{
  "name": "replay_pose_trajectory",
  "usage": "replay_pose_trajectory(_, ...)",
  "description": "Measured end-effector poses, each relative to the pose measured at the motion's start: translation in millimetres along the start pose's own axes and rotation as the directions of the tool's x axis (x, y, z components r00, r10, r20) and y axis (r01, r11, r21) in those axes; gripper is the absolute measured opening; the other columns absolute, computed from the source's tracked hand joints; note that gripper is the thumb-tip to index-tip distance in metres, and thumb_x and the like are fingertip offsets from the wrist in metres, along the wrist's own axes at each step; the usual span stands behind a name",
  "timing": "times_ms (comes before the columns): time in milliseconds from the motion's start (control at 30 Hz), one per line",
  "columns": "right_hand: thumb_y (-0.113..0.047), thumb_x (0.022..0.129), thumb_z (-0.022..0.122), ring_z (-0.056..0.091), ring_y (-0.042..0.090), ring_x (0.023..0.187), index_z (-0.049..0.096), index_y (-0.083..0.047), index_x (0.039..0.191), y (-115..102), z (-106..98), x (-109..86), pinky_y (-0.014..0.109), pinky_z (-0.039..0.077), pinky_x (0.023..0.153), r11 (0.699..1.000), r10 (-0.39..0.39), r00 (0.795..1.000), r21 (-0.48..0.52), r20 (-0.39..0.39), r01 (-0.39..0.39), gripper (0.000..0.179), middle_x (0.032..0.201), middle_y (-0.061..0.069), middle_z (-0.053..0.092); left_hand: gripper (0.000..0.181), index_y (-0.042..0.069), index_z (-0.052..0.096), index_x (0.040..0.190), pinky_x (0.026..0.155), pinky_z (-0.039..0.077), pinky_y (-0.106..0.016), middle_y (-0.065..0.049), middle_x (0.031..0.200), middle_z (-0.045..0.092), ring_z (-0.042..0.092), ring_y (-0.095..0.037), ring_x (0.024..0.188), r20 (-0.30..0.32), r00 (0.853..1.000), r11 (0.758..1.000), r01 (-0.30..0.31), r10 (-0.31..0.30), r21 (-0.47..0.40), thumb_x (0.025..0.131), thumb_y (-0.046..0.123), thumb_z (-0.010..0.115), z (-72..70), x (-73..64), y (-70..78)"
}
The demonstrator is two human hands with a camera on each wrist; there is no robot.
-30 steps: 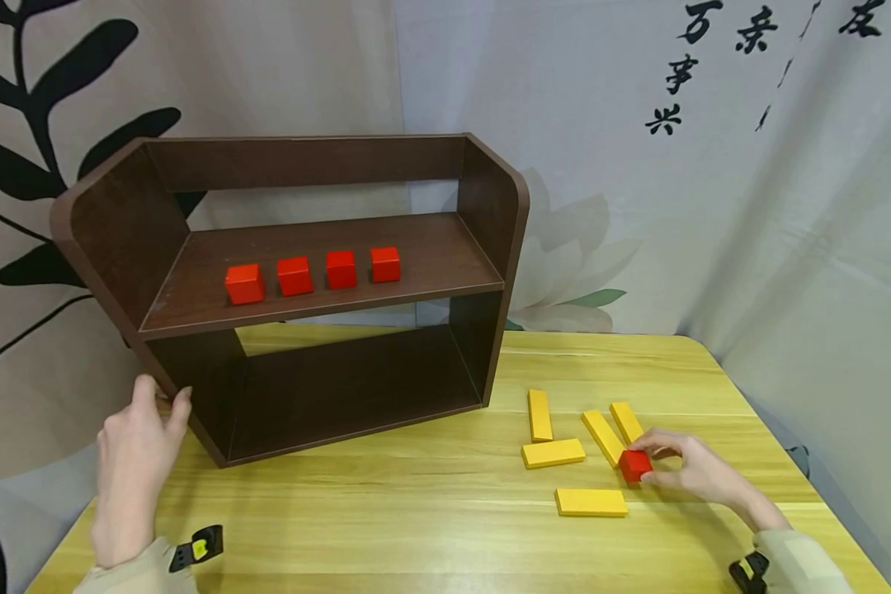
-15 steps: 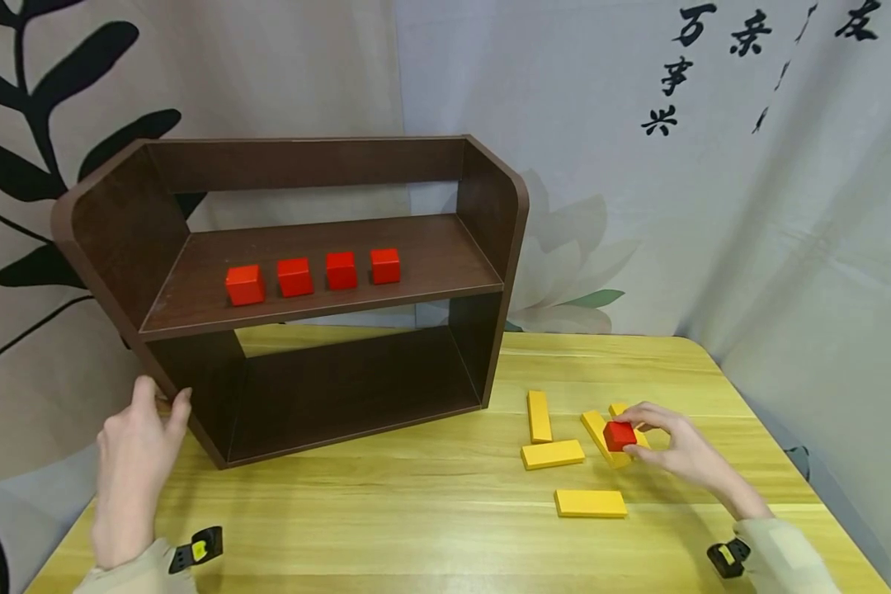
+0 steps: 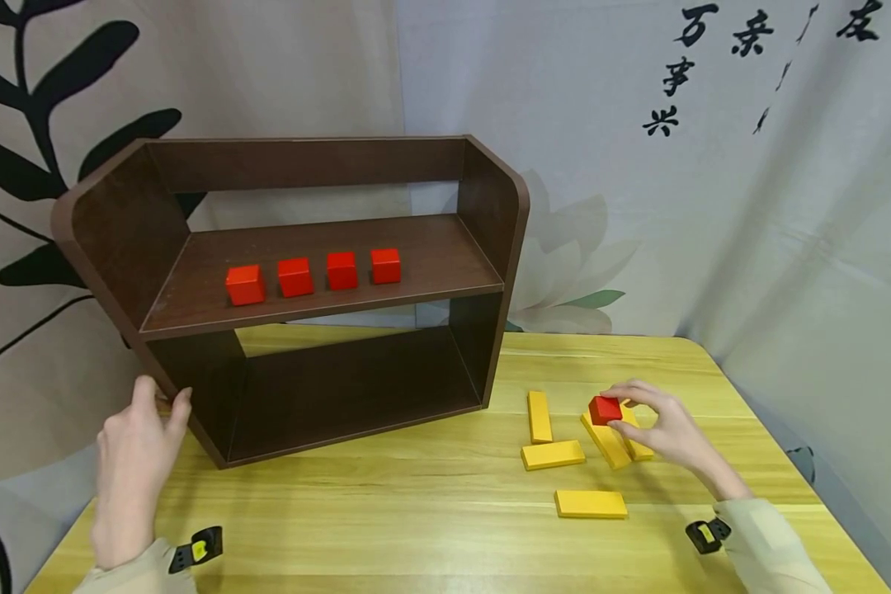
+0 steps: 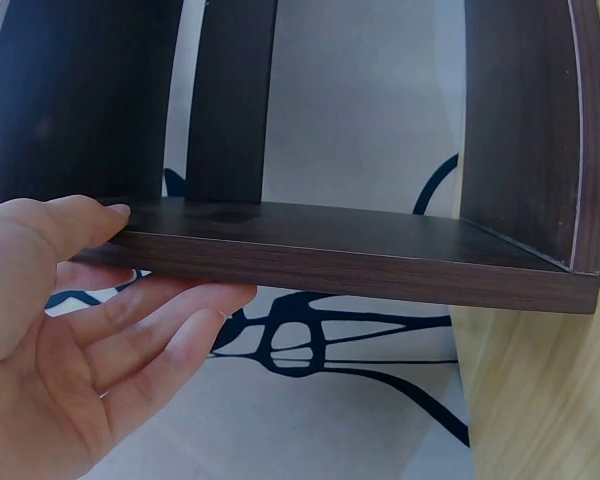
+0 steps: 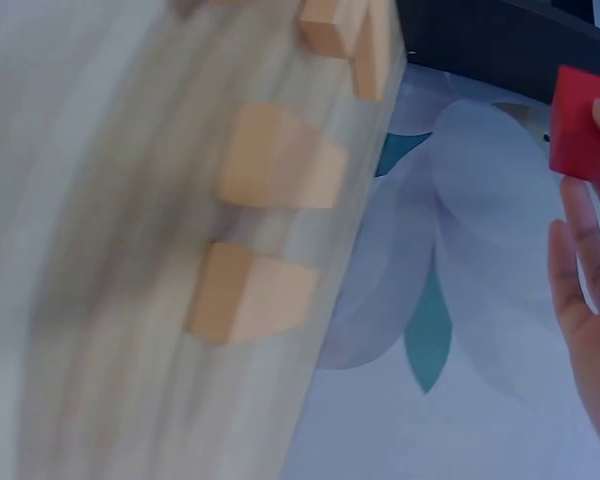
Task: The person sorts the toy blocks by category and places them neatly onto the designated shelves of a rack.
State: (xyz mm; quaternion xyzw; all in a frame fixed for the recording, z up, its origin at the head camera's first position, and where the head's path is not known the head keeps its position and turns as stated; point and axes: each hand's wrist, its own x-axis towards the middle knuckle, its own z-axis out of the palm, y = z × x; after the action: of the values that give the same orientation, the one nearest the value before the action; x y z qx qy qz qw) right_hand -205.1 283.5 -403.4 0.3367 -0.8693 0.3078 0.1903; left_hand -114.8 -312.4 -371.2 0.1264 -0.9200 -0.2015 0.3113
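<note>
A red cube (image 3: 605, 410) is pinched between the thumb and fingers of my right hand (image 3: 664, 425), held above the yellow blocks on the right of the table. In the right wrist view the same red cube (image 5: 584, 128) shows at the right edge. My left hand (image 3: 137, 450) grips the left side panel of a dark brown two-tier shelf (image 3: 319, 313). The left wrist view shows that panel between the thumb and fingers of the left hand (image 4: 110, 320). On the middle board, several red cubes (image 3: 295, 277) stand in a row.
Several yellow blocks lie on the wooden table (image 3: 416, 528): one upright in view (image 3: 539, 417), one crosswise (image 3: 553, 454), one nearer the front (image 3: 591, 504), and two slanted ones (image 3: 605, 443) under the right hand. A patterned curtain (image 3: 787, 231) hangs behind.
My right hand has lifted the red cube off the table and moved it leftward and away from the front edge. The left hand and shelf have stayed in place.
</note>
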Motion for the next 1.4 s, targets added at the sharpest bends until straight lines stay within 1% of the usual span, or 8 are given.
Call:
replay_pose_trajectory(133,0.006,0.067,0.079,0.058,0.004,0.087,0.068,-0.007,0.107,-2.8,-0.8,10.0,0.008,0.043,0.078,0.999,0.014,1.000,-0.040,-0.028,-0.015,0.043,0.102,0.005,0.067,0.023,-0.001,0.040,0.091,0.040,0.025,-0.035,-0.017,0.052,0.047,0.040,-0.032,0.039,-0.010,1.000,1.000,-0.007,0.007,-0.002,0.094,0.018,0.053,0.0,-0.2,-0.6)
replay_pose_trajectory(200,0.004,0.067,0.080,0.057,0.001,0.089,0.069,-0.009,0.108,1.6,0.5,13.8,0.009,0.043,0.078,0.999,0.015,0.999,-0.051,-0.043,-0.017,0.044,0.104,0.004,0.067,0.023,-0.001,0.040,0.091,0.040,0.025,-0.035,-0.016,0.052,0.046,0.040,-0.031,0.039,-0.007,1.000,1.000,-0.005,0.005,-0.001,0.094,0.019,0.052,0.0,-0.4,-0.7)
replay_pose_trajectory(333,0.005,0.066,0.080,0.058,0.004,0.089,0.069,-0.007,0.106,-5.5,1.2,25.4,0.006,0.041,0.079,0.997,0.006,0.996,-0.072,-0.089,-0.012,0.044,0.104,0.007,0.068,0.023,-0.001,0.040,0.092,0.040,0.025,-0.035,-0.016,0.052,0.046,0.039,-0.030,0.040,-0.009,1.000,1.000,-0.007,0.007,-0.002,0.094,0.019,0.052,0.4,-0.5,-1.0)
replay_pose_trajectory(500,0.003,0.065,0.081,0.060,0.007,0.090,0.069,-0.008,0.106,-15.3,2.0,40.1,0.012,0.044,0.081,0.996,-0.016,0.991,-0.084,-0.130,0.005,0.044,0.104,0.006,0.068,0.023,-0.001,0.041,0.093,0.040,0.024,-0.034,-0.014,0.050,0.043,0.038,-0.029,0.040,-0.012,1.000,1.000,-0.007,0.007,0.001,0.094,0.018,0.053,0.4,-0.8,-0.7)
replay_pose_trajectory(733,0.006,0.066,0.079,0.059,0.004,0.092,0.069,-0.004,0.106,-28.3,3.0,60.9,0.012,0.044,0.083,0.996,-0.084,0.982,-0.041,-0.171,0.078,0.043,0.105,0.010,0.067,0.023,-0.002,0.041,0.093,0.040,0.023,-0.033,-0.012,0.048,0.038,0.035,-0.027,0.038,-0.024,1.000,1.000,-0.014,0.014,0.002,0.094,0.017,0.055,1.1,-2.0,-0.6)
replay_pose_trajectory(867,0.006,0.067,0.079,0.059,0.007,0.094,0.069,-0.004,0.107,-36.7,2.8,73.7,0.013,0.045,0.084,0.993,-0.118,0.974,-0.033,-0.192,0.113,0.043,0.104,0.010,0.067,0.023,-0.002,0.041,0.092,0.040,0.023,-0.032,-0.014,0.049,0.042,0.035,-0.026,0.037,-0.023,1.000,1.000,-0.019,0.020,0.003,0.094,0.017,0.054,0.2,-1.7,0.1)
replay_pose_trajectory(1167,0.011,0.066,0.077,0.060,0.015,0.092,0.069,-0.001,0.107,-56.2,2.3,99.5,0.008,0.043,0.083,0.979,-0.191,0.952,0.025,-0.239,0.203,0.043,0.102,0.012,0.067,0.024,-0.002,0.040,0.093,0.040,0.024,-0.032,-0.015,0.051,0.045,0.038,-0.028,0.039,0.001,1.000,1.000,-0.007,0.007,0.002,0.095,0.019,0.052,-1.0,-1.4,0.9)
replay_pose_trajectory(1400,0.010,0.068,0.077,0.061,0.015,0.091,0.069,-0.001,0.106,-69.6,2.5,111.3,0.008,0.045,0.082,0.973,-0.204,0.942,0.050,-0.266,0.225,0.041,0.102,0.011,0.067,0.024,-0.001,0.040,0.092,0.040,0.024,-0.032,-0.014,0.050,0.042,0.037,-0.028,0.039,0.003,1.000,1.000,-0.002,0.002,0.003,0.095,0.019,0.052,-1.2,-2.1,1.4)
